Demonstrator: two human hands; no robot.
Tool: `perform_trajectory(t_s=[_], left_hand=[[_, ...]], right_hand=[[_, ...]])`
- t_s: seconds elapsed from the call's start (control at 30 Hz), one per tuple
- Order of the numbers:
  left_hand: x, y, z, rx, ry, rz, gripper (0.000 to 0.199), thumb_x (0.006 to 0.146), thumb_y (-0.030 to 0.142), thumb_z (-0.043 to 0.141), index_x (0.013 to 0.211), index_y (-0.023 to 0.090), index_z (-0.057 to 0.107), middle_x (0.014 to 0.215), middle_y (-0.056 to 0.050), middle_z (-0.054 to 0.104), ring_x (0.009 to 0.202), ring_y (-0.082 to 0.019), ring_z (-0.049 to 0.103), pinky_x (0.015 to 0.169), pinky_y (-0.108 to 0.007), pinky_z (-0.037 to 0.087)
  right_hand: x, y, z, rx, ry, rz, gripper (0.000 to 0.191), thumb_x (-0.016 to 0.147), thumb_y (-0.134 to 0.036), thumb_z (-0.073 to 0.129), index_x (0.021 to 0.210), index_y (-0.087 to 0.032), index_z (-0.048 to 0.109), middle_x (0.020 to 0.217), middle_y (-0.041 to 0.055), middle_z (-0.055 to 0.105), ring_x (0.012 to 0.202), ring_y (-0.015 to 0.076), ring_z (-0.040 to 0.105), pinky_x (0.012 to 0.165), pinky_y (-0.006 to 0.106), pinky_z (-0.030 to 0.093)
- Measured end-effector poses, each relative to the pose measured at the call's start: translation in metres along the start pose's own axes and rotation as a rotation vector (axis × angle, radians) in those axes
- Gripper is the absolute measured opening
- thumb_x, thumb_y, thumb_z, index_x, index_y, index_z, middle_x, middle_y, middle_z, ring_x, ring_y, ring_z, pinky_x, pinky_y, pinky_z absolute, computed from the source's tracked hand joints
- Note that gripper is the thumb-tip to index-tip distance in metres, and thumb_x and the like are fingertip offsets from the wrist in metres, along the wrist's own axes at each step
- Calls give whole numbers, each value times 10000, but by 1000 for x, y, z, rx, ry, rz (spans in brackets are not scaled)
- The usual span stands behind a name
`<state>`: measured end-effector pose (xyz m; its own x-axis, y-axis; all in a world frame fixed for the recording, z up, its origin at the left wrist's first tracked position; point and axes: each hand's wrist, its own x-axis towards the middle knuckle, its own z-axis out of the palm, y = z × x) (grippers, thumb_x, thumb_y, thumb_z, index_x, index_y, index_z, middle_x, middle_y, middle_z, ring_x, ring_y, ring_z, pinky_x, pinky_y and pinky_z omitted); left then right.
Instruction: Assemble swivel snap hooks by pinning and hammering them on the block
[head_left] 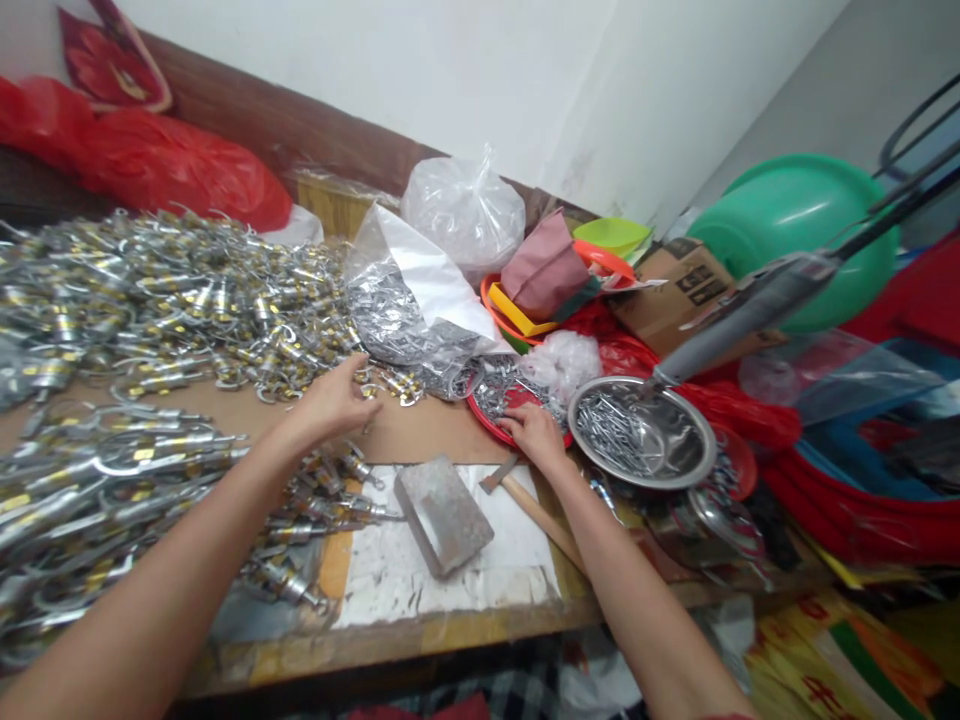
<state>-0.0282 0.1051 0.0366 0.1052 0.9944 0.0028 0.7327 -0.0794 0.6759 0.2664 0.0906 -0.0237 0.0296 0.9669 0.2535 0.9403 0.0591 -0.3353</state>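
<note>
Hovering: left hand [341, 402] hung spread beside hook fittings [247, 318], toward left edge of workbench [420, 638] | right hand [534, 432] was at red dish [486, 427], couldn't tell grip | fittings seemed stiff, slick; shanks likely best hold

Hooked pieces [187, 290]: shiny silvery metal with yellowish parts
Small parts [491, 390]: bright, glinting metal
Red dish [487, 427]: smooth plastic
Pins [611, 435]: slender, bright metal
Bowl [696, 450]: polished metal, mirror-glossy
Block [444, 512]: grey, mostly matt and roughish; blur leaves it unclear whether stone or metal
Hammer [541, 512]: plain wooden handle, dull metal head
White sheet [375, 580]: papery, scuffed, matt
Cardboard [450, 430]: brown, flat, matt
Worktop [405, 640]: worn wood along its edge
Green basin [810, 220]: glossy, smooth plastic
Clear bag [465, 215]: thin, crinkled, shiny plastic
Red bag [195, 165]: glossy, wrinkled plastic film
</note>
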Motion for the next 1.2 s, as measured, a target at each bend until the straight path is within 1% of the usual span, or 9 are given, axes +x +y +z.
perform_trajectory(t_s=[0.1, 0.17, 0.3, 0.4, 0.57, 0.73, 0.9, 1.1, 1.2], left_hand=[[-31, 11, -6, -270, -25, 33, 687, 718, 369, 531, 1324, 188, 261, 786, -41, 629, 658, -173, 632, 607, -280, 484], [-56, 17, -3, -633, -83, 5, 558, 715, 367, 570, 1233, 221, 421, 797, -37, 652, 709, -177, 636, 658, -291, 492], [-99, 19, 23, -674, -101, -87, 281, 627, 362, 666, 823, 161, 679, 772, -78, 718, 712, -240, 654, 666, -342, 508], [-116, 16, 43, -620, 2, -140, 277, 547, 306, 733, 804, 206, 712, 859, -43, 732, 846, -262, 638, 795, -343, 484], [-126, 10, 59, -614, 39, -56, 561, 621, 309, 678, 1154, 191, 547, 921, -30, 723, 689, -198, 663, 724, -314, 518], [-127, 10, 62, -556, 117, 56, 614, 607, 270, 672, 1191, 166, 509, 903, -37, 728, 656, -182, 662, 668, -283, 530], [-126, 14, 57, -654, 95, -12, 560, 566, 226, 689, 1115, 204, 579, 877, -7, 733, 705, -194, 676, 655, -262, 543], [-126, 18, 48, -713, -23, -83, 135, 506, 170, 714, 593, 273, 730, 734, 14, 746, 728, -201, 678, 735, -251, 521], [-126, 19, 43, -761, -90, -157, 150, 511, 173, 712, 612, 281, 732, 757, 10, 746, 779, -201, 672, 794, -258, 497]], right_hand=[[-2, 3, 1, 43, 60, 39, 156, 758, -243, 562, 819, -216, 703, 798, 46, 668, 782, 187, 592, 741, 287, 417], [-3, 7, 0, 90, 114, 59, 152, 756, -253, 561, 806, -224, 702, 834, 36, 670, 811, 185, 588, 768, 294, 415], [-5, 8, -7, 209, 233, 90, 156, 738, -266, 573, 767, -187, 704, 920, 69, 651, 884, 209, 561, 821, 332, 401], [-15, -8, -14, 341, 253, 91, 182, 748, -257, 554, 805, -164, 700, 829, 71, 668, 789, 192, 593, 768, 330, 439], [-60, -74, -26, 578, 102, -24, 105, 708, -197, 609, 753, -189, 704, 752, 20, 679, 708, 142, 625, 664, 254, 495], [-98, -127, -34, 831, -36, -197, 205, 684, -85, 622, 830, -206, 699, 725, 20, 680, 677, 132, 612, 658, 241, 491], [-105, -133, -33, 906, -77, -188, 279, 690, -61, 595, 907, -223, 663, 768, -1, 675, 681, 117, 614, 661, 219, 500], [-113, -127, -33, 899, -45, -268, 271, 712, -68, 577, 929, -219, 636, 762, -2, 673, 695, 117, 625, 695, 227, 508], [-120, -125, -36, 877, -14, -339, 321, 746, -95, 560, 1050, -198, 559, 820, 32, 671, 755, 138, 630, 719, 264, 514]])
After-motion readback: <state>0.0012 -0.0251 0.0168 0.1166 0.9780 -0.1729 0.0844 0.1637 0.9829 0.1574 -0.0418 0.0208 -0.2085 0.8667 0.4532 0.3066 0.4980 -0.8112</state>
